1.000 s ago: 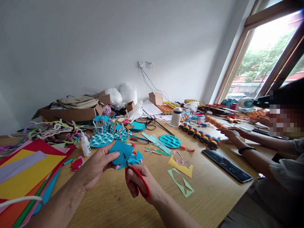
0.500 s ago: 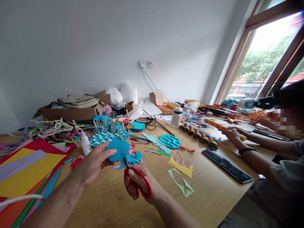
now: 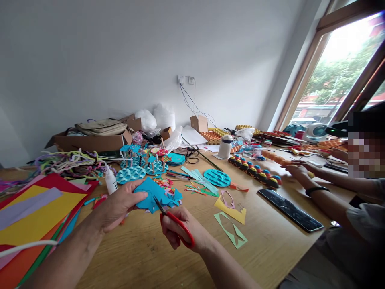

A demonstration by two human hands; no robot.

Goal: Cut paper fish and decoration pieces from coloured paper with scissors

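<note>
Left hand (image 3: 122, 205): fingers pinch blue paper (image 3: 148, 189) above tabletop (image 3: 135, 253). Right hand (image 3: 187, 228): fingers wrap round red scissors (image 3: 163, 212). Paper sits ahead and left of right fingers; scissors point long way toward it. Blades touching paper? Cannot tell.

Ahead of you rises a plain, pale grey wall (image 3: 120, 52), with two white sockets (image 3: 191, 80) and thin cables (image 3: 189, 97) trailing down. On your right, daylight enters through a brown-framed window (image 3: 343, 76), green trees (image 3: 333, 86) beyond it; before you spreads a wood-grained tabletop (image 3: 135, 257).
</note>
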